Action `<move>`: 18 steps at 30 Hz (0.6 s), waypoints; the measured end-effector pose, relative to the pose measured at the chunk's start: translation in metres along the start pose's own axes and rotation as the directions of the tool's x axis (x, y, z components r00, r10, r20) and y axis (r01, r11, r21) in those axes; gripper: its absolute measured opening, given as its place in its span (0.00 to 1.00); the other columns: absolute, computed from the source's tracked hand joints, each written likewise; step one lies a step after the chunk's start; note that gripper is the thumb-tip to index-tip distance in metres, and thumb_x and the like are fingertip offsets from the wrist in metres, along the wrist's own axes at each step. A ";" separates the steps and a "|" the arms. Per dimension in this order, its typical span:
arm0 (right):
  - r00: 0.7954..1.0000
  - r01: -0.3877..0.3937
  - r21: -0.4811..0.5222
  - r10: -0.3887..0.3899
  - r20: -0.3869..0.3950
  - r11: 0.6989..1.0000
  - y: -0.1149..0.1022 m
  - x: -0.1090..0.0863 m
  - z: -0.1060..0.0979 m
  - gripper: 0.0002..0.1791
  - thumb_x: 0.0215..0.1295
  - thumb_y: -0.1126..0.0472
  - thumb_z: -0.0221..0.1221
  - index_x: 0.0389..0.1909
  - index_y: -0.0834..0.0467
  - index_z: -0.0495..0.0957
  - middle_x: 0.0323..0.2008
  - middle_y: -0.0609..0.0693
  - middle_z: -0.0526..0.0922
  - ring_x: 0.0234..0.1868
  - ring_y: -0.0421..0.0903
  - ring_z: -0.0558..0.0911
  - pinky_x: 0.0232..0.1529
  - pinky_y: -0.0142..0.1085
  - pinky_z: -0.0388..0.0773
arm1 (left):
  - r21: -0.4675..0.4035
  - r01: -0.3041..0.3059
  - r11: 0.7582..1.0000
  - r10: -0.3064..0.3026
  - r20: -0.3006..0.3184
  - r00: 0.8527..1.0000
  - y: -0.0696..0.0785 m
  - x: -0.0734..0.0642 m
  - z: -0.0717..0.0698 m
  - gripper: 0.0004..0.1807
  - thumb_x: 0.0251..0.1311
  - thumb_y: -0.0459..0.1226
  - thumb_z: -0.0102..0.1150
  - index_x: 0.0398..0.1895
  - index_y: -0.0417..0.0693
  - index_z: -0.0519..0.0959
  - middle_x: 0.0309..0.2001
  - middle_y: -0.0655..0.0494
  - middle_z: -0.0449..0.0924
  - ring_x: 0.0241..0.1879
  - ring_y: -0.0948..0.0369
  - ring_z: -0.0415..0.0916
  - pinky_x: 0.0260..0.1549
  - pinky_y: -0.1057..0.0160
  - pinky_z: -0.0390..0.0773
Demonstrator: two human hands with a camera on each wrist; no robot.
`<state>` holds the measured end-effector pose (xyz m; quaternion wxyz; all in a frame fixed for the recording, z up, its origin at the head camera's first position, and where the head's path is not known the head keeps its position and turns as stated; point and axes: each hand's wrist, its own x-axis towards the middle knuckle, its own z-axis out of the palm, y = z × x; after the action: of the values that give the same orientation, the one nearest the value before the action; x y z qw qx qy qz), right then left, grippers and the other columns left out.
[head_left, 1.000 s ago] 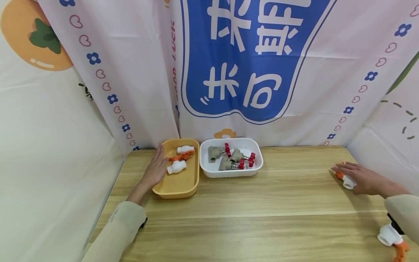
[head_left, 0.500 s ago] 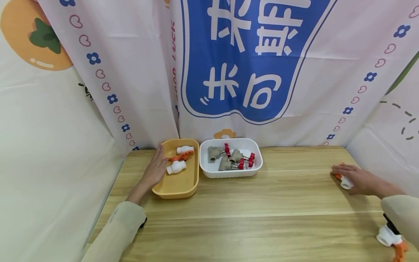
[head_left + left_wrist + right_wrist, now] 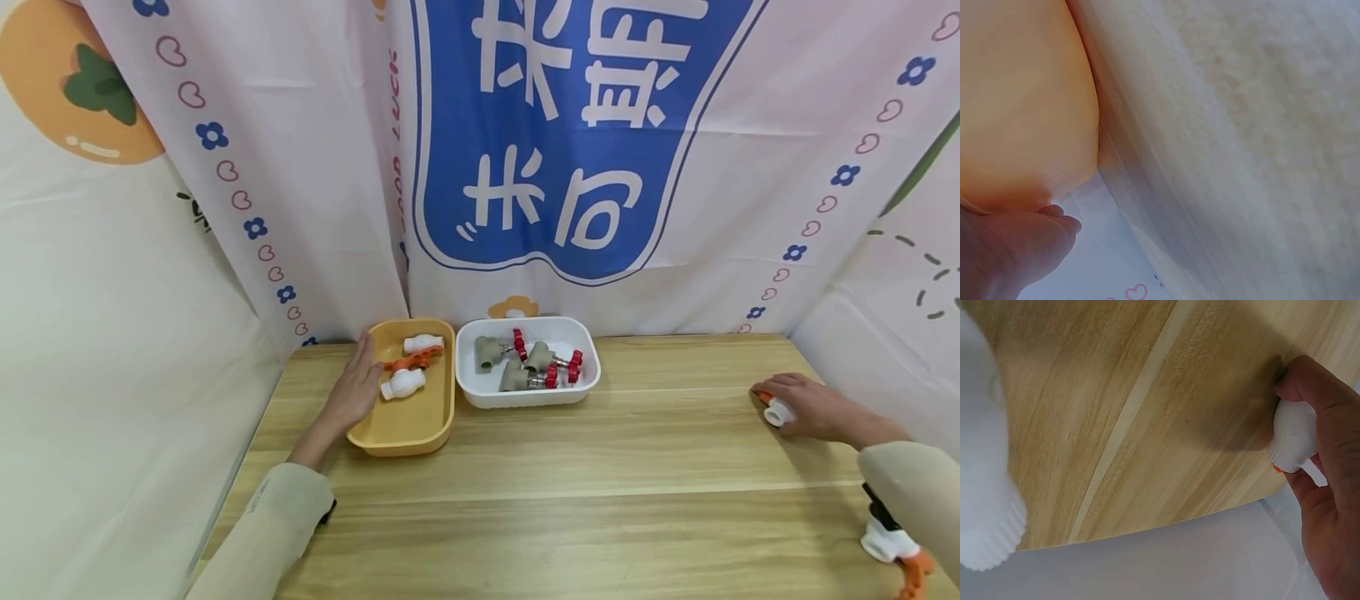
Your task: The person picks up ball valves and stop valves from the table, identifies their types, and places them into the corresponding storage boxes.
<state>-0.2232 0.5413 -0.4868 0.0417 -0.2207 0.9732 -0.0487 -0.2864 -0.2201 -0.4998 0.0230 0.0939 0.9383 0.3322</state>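
Observation:
My right hand, at the table's far right, grips a white ball valve with an orange handle. In the right wrist view, thumb and fingers close round the valve's white body near the tabletop; most of its handle is hidden. My left hand holds the left wall of a yellow bin, fingers along the outside and thumb over the rim. The left wrist view has the fingertips against the bin's outer wall. Inside the bin lie two white ball valves with orange handles.
A white bin beside the yellow one holds several grey valves with red knobs. Another white ball valve with an orange handle lies near the front right, under the right sleeve. Printed cloth hangs behind the wooden table.
My right hand has shifted slightly left with the ball valve, its fingers closing further round it. The left hand has kept its place on the yellow bin.

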 end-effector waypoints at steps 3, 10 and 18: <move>0.999 0.018 -0.021 -0.019 -0.034 1.000 -0.001 0.004 0.003 0.38 0.42 0.63 0.80 0.57 0.70 0.81 0.52 0.65 0.84 0.55 0.70 0.80 0.53 0.66 0.79 | -0.002 0.004 1.000 -0.004 -0.002 1.000 -0.001 -0.001 0.001 0.37 0.86 0.48 0.23 0.85 0.39 0.30 0.86 0.43 0.24 0.85 0.41 0.29 0.82 0.39 0.37; 0.998 0.038 -0.037 -0.040 -0.054 0.999 -0.006 0.012 0.005 0.34 0.40 0.61 0.81 0.52 0.69 0.82 0.44 0.56 0.83 0.45 0.58 0.81 0.45 0.55 0.82 | 0.004 0.006 1.000 -0.006 0.002 1.000 -0.001 -0.001 0.001 0.37 0.86 0.49 0.23 0.85 0.41 0.30 0.86 0.44 0.23 0.85 0.41 0.29 0.82 0.38 0.37; 0.998 0.009 -0.034 -0.011 -0.062 0.999 -0.007 0.020 0.010 0.29 0.43 0.60 0.78 0.45 0.70 0.81 0.37 0.54 0.79 0.36 0.49 0.76 0.35 0.43 0.77 | 0.002 -0.001 1.000 0.001 -0.001 1.000 -0.002 -0.001 0.001 0.37 0.86 0.49 0.23 0.85 0.39 0.31 0.86 0.44 0.24 0.85 0.41 0.28 0.82 0.38 0.36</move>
<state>-0.2370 0.5262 -0.4973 0.0075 -0.2246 0.9736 -0.0393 -0.2851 -0.2210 -0.5015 0.0223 0.0944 0.9385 0.3313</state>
